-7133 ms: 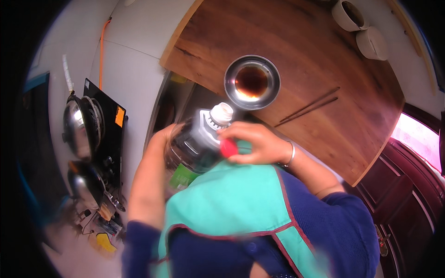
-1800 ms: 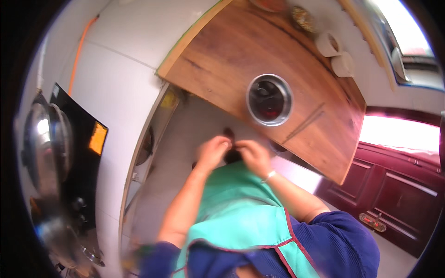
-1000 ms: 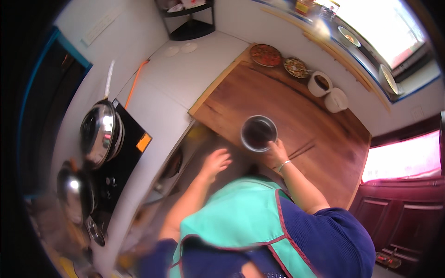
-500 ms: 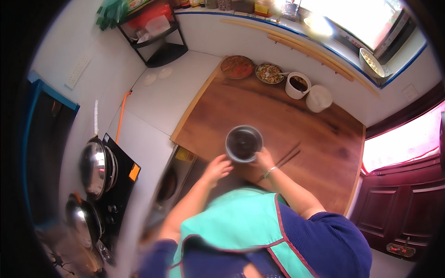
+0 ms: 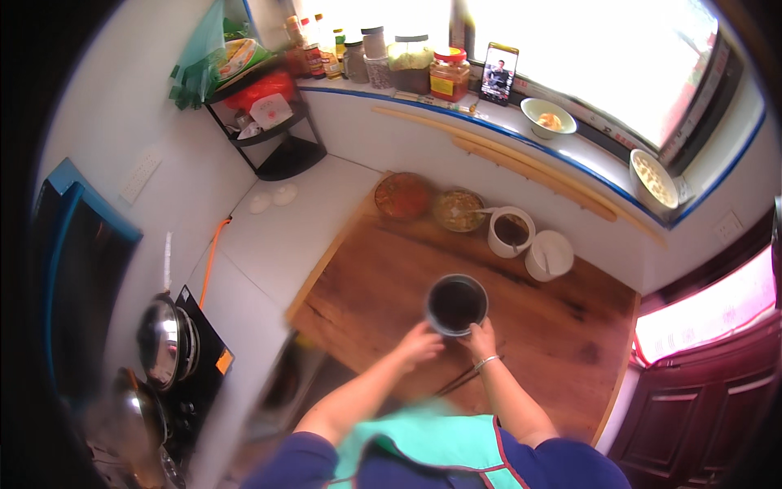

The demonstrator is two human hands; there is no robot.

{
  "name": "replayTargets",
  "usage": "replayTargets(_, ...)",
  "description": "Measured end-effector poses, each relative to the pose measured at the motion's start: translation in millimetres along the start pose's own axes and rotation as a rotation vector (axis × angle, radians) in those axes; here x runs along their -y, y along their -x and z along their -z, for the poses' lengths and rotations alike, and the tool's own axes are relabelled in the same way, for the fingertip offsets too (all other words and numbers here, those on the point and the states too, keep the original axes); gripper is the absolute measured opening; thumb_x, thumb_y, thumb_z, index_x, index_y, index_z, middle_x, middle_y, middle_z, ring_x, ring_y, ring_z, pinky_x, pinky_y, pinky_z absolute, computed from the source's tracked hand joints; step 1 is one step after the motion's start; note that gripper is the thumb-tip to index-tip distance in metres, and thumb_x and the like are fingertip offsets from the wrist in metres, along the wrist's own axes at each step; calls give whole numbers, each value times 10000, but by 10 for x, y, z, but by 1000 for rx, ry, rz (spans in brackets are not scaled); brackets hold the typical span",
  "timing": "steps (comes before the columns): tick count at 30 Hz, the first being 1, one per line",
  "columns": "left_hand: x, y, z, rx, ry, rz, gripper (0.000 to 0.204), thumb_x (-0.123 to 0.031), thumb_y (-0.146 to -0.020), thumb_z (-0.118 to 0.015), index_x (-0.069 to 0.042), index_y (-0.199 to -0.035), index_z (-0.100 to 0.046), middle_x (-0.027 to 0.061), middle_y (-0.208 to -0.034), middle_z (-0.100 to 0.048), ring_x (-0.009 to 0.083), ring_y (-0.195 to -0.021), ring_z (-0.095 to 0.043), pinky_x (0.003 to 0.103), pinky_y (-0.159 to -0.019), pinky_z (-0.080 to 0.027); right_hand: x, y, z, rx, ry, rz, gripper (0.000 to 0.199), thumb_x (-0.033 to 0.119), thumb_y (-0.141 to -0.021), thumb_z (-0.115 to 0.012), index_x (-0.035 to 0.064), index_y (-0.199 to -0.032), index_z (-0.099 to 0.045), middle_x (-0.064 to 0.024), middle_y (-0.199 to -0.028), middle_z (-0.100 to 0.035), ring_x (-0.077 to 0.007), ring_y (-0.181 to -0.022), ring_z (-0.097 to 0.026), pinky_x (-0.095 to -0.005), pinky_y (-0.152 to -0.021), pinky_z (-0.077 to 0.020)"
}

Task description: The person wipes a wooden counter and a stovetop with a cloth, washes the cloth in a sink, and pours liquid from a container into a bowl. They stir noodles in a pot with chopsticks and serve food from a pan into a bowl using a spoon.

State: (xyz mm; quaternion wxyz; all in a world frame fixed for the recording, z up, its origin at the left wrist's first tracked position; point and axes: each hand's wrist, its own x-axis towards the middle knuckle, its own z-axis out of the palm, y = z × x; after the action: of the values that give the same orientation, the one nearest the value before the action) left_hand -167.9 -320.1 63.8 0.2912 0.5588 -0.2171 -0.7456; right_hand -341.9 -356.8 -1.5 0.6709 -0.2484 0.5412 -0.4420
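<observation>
A round metal bowl (image 5: 457,305) with a dark inside, its contents too dark to make out, is over the wooden table. My right hand (image 5: 481,339) grips its near right rim, and a bracelet circles that wrist. Beside the bowl's near left side, my left hand (image 5: 421,344) has its fingers stretched out, slightly blurred; whether they touch the bowl is unclear. A pair of dark chopsticks (image 5: 460,381) lies on the table, partly behind my right wrist.
Along the wooden table's (image 5: 358,281) far edge stand a dish of red food (image 5: 401,196), a dish of chopped food (image 5: 459,210), a white tub of dark sauce (image 5: 511,231) and another white tub (image 5: 550,256). Lidded pans (image 5: 160,342) sit left. Jars and a phone (image 5: 498,75) line the windowsill.
The view has tilted up, showing more of the windowsill. Against the table, the bowl and both hands have moved farther away and rightward. My left hand has come closer to the bowl.
</observation>
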Motion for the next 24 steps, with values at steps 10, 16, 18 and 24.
replayTargets(10, 195, 194, 30, 11, 24, 7, 644, -204, -889, -511, -89, -1420, -166, 121, -1286, -467, 202, -1104, -523, 346, -926, -412, 92, -120, 125, -33, -103, -36, 344, 160, -919, -402, 98, -1253, -344, -128, -1179, -491, -298, -922, -601, -420, -759, -519)
replayTargets(16, 445, 1049, 297, -42, 139, -114, 403, -204, -907, -491, -48, -1273, -431, 119, -1241, -507, 196, -1093, -526, 355, -946, -402, -133, 502, 239, 88, 87, -31, 308, 307, -917, -490, 50, -1083, -528, -122, -1040, -591, -248, -819, -630, -372, -718, -523)
replayTargets(18, 714, 1386, 458, -50, 145, -175, 280, -216, -914, -493, -39, -1129, -525, 118, -1200, -537, 195, -1081, -530, 357, -947, -403, -293, 920, 171, 293, 230, -9, 330, 342, -903, -517, 28, -839, -595, -105, -906, -630, -213, -818, -627, -330, -747, -515)
replayTargets(24, 1711, 2589, 660, -32, 131, -416, 290, -267, -944, -460, -26, -1044, -587, 102, -1162, -564, 184, -1069, -524, 343, -951, -401, -553, 2455, -440, 873, 455, -57, 385, 211, -887, -570, 12, -1211, -505, -111, -1174, -548, -193, -1107, -510, -315, -944, -410)
